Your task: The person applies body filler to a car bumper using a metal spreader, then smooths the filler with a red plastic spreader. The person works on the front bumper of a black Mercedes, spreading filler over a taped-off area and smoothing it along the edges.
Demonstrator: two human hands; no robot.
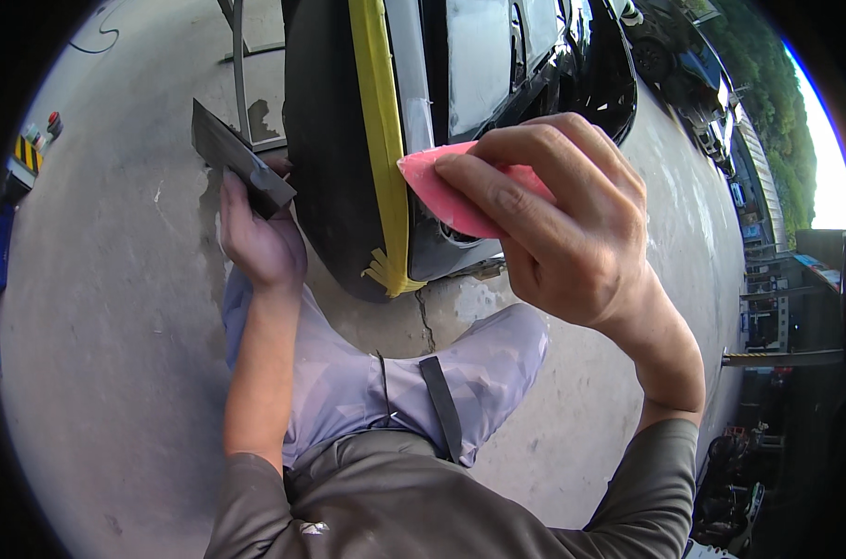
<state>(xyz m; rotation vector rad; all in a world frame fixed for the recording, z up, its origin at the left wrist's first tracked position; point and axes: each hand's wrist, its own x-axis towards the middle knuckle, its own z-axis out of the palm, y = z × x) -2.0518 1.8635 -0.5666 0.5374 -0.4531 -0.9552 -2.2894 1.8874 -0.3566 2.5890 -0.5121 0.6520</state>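
Note:
My left hand (263, 244) grips a dark grey flat plate (232, 144), held tilted left of a dark vehicle body panel (325, 140). A yellow masking-tape strip (376, 112) runs down the panel, its loose ends bunched at the bottom. Beside it is a smooth light grey band (410, 65). My right hand (581, 233) pinches a pink flexible spreader (455, 205), whose pointed left corner is at the tape's right edge; whether it touches cannot be told.
A metal stand (240, 74) is behind the plate. The panel sits low above a cracked concrete floor (115, 326), before my bent legs. Containers and a striped item (27, 149) stand far left. Parked vehicles (683, 84) and posts line the right.

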